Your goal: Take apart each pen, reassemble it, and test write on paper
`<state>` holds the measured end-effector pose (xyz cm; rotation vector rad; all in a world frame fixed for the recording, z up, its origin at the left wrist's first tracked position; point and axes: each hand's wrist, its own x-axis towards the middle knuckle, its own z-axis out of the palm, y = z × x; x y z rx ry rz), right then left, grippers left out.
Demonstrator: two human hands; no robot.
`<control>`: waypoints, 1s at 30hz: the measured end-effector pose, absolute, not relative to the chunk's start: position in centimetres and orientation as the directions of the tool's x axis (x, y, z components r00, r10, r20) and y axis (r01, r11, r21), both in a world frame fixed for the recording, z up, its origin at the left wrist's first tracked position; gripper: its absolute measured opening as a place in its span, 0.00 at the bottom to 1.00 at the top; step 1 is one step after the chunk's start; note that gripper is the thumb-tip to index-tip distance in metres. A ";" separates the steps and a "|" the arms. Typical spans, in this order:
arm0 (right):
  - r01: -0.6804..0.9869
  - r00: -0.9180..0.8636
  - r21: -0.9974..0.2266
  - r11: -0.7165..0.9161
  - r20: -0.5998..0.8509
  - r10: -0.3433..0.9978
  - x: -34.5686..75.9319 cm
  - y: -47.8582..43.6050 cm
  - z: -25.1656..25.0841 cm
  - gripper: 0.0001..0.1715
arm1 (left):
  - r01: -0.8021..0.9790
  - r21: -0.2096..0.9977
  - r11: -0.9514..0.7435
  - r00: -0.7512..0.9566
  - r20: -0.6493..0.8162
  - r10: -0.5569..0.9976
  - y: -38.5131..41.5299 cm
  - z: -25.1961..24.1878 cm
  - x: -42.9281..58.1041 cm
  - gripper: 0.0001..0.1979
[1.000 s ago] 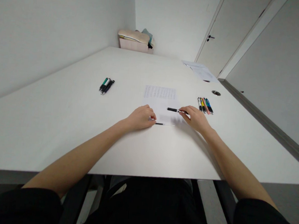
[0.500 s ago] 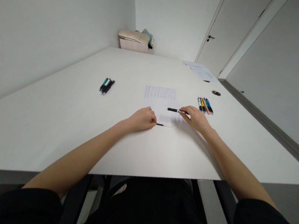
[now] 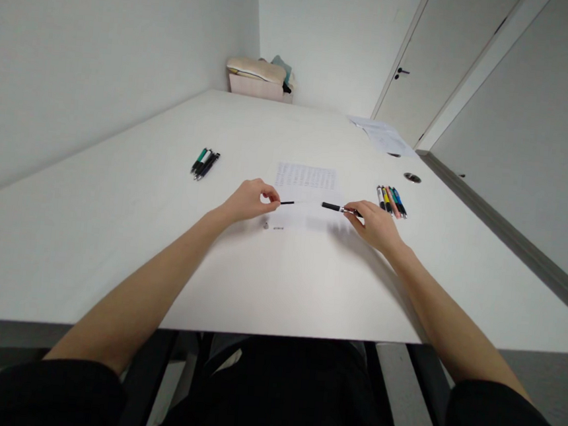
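Fingers point(image 3: 273, 205) of the left hand point(image 3: 248, 200) pinch one end of a slim refill point(image 3: 287, 203), its black part at the fingertips and its paler length reaching toward 3 o'clock above a printed sheet point(image 3: 308, 218). Across a short gap, at 3 o'clock from those fingertips, a black barrel point(image 3: 331, 206) points toward 9, clamped between thumb and fingers of the right hand point(image 3: 375, 224). Refill and barrel are held apart, nearly in line (the refill's pale end is too faint to place exactly). The step in hand looks to be lining up the two pieces; a next move would call for a steady right grip and a straight, level approach, since so thin a piece could easily miss or bend. Below the left fingertips, what looks like a spring point(image 3: 278, 228) lies at 6 o'clock, a small tip point(image 3: 265, 225) at 7. Dark pens point(image 3: 205, 164) lie at 10 o'clock from the left hand, brighter pens point(image 3: 392, 201) at 1 from the right.
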<state>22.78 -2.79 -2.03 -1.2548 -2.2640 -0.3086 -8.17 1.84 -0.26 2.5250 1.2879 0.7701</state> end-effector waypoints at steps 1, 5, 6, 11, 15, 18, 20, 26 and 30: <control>0.839 -0.428 -0.053 0.542 0.550 0.717 22.7 -2.8 -2.1 0.12 | 0.699 0.397 -0.595 0.477 0.361 0.801 2.0 -0.3 -8.4 0.10; 0.837 -0.434 -0.050 0.545 0.546 0.717 22.7 -2.7 -2.2 0.12 | 0.702 0.368 -0.609 0.496 0.360 0.790 2.1 -0.4 -8.4 0.10; 0.836 -0.434 -0.053 0.546 0.544 0.718 22.7 -2.7 -2.2 0.12 | 0.701 0.364 -0.613 0.502 0.359 0.787 2.0 -0.3 -8.3 0.09; 0.832 -0.438 -0.061 0.551 0.537 0.721 22.7 -2.8 -2.2 0.13 | 0.681 0.381 -0.625 0.505 0.374 0.778 1.7 -0.2 -7.9 0.09; 0.828 -0.448 -0.053 0.558 0.536 0.716 22.7 -2.8 -2.1 0.12 | 0.667 0.385 -0.638 0.516 0.380 0.768 1.7 -0.3 -7.9 0.08; 0.828 -0.450 -0.048 0.559 0.537 0.714 22.7 -2.8 -2.1 0.12 | 0.666 0.371 -0.646 0.527 0.378 0.761 1.7 -0.4 -7.9 0.08; 0.825 -0.452 -0.049 0.563 0.540 0.710 22.7 -2.8 -2.1 0.13 | 0.665 0.373 -0.647 0.529 0.376 0.761 1.8 -0.6 -7.8 0.09; 0.795 -0.490 -0.055 0.604 0.528 0.693 22.4 -2.8 -2.0 0.12 | 0.644 0.435 -0.630 0.508 0.372 0.777 1.9 -1.0 -7.6 0.09; 0.785 -0.512 -0.041 0.618 0.518 0.685 21.7 -3.1 -2.0 0.12 | 0.623 0.445 -0.643 0.513 0.387 0.766 1.5 -1.0 -6.9 0.09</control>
